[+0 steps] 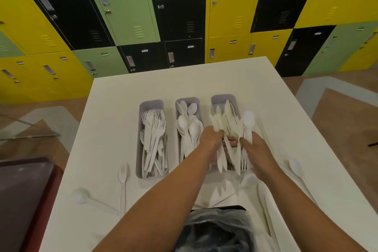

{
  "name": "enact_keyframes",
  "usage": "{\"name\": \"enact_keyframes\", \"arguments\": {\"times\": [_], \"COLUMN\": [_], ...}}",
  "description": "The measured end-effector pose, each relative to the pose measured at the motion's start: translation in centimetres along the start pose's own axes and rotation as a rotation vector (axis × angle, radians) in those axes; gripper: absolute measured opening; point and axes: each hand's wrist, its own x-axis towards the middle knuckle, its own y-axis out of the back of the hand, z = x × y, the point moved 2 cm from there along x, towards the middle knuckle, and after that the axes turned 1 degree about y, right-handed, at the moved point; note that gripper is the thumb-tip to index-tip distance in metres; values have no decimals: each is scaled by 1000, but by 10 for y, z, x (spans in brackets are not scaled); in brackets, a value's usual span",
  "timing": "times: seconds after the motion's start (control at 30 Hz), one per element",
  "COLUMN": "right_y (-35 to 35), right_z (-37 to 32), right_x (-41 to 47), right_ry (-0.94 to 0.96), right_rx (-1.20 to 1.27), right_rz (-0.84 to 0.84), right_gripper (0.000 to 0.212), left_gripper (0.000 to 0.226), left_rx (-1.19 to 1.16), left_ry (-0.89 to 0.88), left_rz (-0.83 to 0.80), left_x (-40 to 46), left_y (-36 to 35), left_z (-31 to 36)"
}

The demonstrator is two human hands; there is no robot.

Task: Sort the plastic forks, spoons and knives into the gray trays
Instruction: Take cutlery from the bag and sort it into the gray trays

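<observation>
Both hands closed around one mixed bundle of white plastic cutlery [230,149], right of frame centre: left hand [211,141] curled on its left side, right hand [256,152] curled on its right. Bundle fanned, long axis running near to far, over the right gray tray [222,100]; a spoon bowl [248,118] pointing to the far end, fork tines at the near end. Left of that, middle tray [189,100] with spoons, bowls far. Further left, left tray [151,104] with forks, tines far. Loose on the white tabletop [184,82]: a fork [122,182] and spoon [81,195] at lower left, another spoon [295,166] at right.
</observation>
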Motion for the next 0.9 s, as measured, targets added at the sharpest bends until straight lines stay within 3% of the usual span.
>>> {"name": "enact_keyframes", "arguments": {"times": [0.17,0.37,0.47,0.67,0.73,0.83,0.9], "right_y": [6,6,5,6,4,2,3], "right_z": [-6,-12,-15,-8,-8,-8,-8], "right_x": [0,0,1,5,5,5,6], "right_ry": [30,85,102,6,-3,-21,-26], "right_rx": [32,81,90,117,99,141,152], "right_rz": [68,84,92,104,83,125,160], "right_gripper": [28,28,22,19,21,22,23], "left_gripper": [23,50,38,21,5,21,15], "left_rx": [0,362,383,417,416,424,467], "left_ry": [-51,-243,-340,-321,-330,-316,-315], "left_rz": [63,89,-5,-251,-230,-71,8], "left_x": [-4,-12,-22,-26,-24,-17,-12], "left_y": [-6,-15,-18,-5,0,3,4], "left_z": [20,28,20,12,8,6,6]}}
